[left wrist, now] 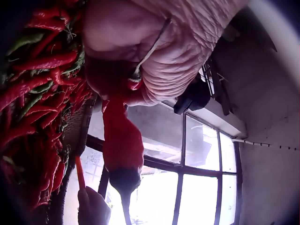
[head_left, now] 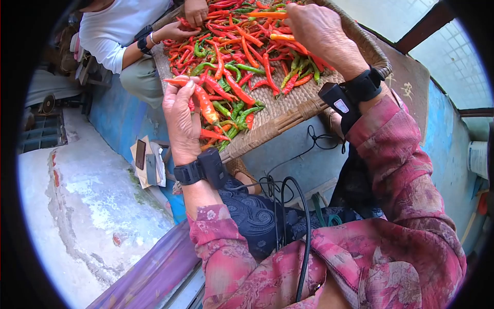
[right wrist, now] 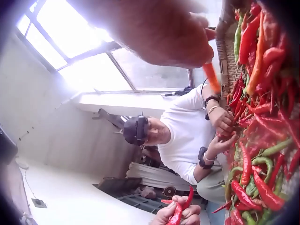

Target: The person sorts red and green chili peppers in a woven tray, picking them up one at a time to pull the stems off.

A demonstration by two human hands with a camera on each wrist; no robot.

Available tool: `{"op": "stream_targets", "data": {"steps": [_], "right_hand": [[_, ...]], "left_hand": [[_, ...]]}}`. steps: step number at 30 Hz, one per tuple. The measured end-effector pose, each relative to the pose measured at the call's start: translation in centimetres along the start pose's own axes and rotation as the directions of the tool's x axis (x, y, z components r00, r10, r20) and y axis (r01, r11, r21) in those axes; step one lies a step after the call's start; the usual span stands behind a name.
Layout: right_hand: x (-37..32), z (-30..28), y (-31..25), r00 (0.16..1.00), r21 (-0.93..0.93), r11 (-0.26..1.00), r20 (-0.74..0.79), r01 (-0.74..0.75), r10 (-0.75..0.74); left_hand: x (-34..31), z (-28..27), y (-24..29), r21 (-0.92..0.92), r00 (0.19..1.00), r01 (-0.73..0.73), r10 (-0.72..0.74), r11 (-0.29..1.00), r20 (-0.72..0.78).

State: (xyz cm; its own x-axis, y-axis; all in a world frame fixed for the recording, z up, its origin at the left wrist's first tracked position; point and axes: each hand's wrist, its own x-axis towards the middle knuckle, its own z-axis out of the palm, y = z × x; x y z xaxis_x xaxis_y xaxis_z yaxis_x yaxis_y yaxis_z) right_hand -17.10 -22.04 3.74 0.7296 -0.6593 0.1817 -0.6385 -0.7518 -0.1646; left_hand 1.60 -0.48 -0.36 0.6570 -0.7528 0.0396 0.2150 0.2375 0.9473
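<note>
A woven tray (head_left: 278, 122) carries a heap of red, orange and green chilies (head_left: 242, 56). At the tray's near edge my left hand (head_left: 180, 110) grips a long red chili (head_left: 206, 103). The left wrist view shows this red chili (left wrist: 123, 140) hanging from the palm (left wrist: 154, 51), stem end down. Over the tray's far right, my right hand (head_left: 314, 26) pinches an orange chili (head_left: 267, 14). In the right wrist view that orange chili (right wrist: 211, 75) sticks out below the right hand (right wrist: 159, 28), and the left hand (right wrist: 180, 213) shows far below, holding red chilies.
A second person in a white shirt (head_left: 116, 26) squats at the tray's far left, both hands (head_left: 188, 20) in the chilies. Two phones on paper (head_left: 146, 162) lie on the floor beside the tray. Black cables (head_left: 280, 193) run across my lap. A blue wall (head_left: 453, 154) stands to the right.
</note>
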Motion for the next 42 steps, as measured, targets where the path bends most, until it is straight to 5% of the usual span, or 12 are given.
{"op": "stream_targets", "data": {"steps": [1, 2, 3, 6, 8, 11, 17, 26, 31, 33, 38, 42], "right_hand": [[0.1, 1.0, 0.8, 0.937, -0.106, 0.990, -0.324, 0.097, -0.127], [0.2, 2.2, 1.6, 0.758, -0.237, 0.959, -0.595, 0.153, -0.268], [0.2, 2.5, 1.5, 0.757, -0.239, 0.959, -0.596, 0.153, -0.269], [0.1, 3.4, -0.6, 0.921, 0.162, 0.946, -0.322, 0.282, -0.219], [-0.9, 3.8, -3.1, 0.971, 0.611, 0.763, -0.040, 0.211, -0.237], [-1.7, 4.6, -5.5, 0.918, 0.770, 0.543, -0.136, 0.335, -0.373], [-1.7, 3.6, -6.9, 0.899, 0.933, 0.358, 0.125, 0.038, -0.420], [-0.5, 3.4, -5.2, 0.968, 0.893, 0.448, 0.073, 0.044, -0.240], [0.6, 2.9, -3.1, 0.986, 0.855, 0.492, -0.131, 0.166, -0.106], [0.8, 2.1, -2.3, 0.894, 0.683, 0.650, -0.448, 0.333, 0.014], [1.4, 1.3, 0.1, 0.852, 0.625, 0.711, -0.519, 0.323, 0.068], [0.3, -0.3, 1.7, 0.869, 0.384, 0.916, -0.486, 0.112, 0.098]], "left_hand": [[0.0, -0.1, 0.1, -0.029, 1.000, 0.002, -0.002, 1.000, -0.012], [0.0, -0.1, 0.1, -0.057, 1.000, 0.003, -0.005, 0.998, -0.025], [0.1, -0.1, 0.1, -0.049, 0.999, 0.014, -0.016, 0.999, -0.033], [-0.2, 0.2, 0.0, -0.159, 0.996, 0.060, -0.047, 0.985, 0.081], [-0.7, 1.3, -0.1, -0.185, 0.987, 0.091, -0.064, 0.979, 0.147], [-0.9, 2.4, -0.7, -0.211, 0.966, 0.154, -0.103, 0.965, 0.236], [-1.3, 2.9, -0.9, -0.177, 0.972, 0.170, -0.135, 0.969, 0.193], [-1.3, 3.2, -0.9, -0.242, 0.984, 0.130, -0.096, 0.962, 0.148], [-1.1, 2.3, -1.1, -0.255, 0.979, 0.160, -0.121, 0.954, 0.163], [-0.9, 2.2, -1.3, -0.187, 0.983, 0.143, -0.118, 0.972, 0.139], [-0.6, 2.0, -1.8, -0.159, 0.987, 0.148, -0.136, 0.976, 0.086], [-0.8, 1.9, -1.6, -0.139, 0.986, 0.152, -0.140, 0.979, 0.091]]}}
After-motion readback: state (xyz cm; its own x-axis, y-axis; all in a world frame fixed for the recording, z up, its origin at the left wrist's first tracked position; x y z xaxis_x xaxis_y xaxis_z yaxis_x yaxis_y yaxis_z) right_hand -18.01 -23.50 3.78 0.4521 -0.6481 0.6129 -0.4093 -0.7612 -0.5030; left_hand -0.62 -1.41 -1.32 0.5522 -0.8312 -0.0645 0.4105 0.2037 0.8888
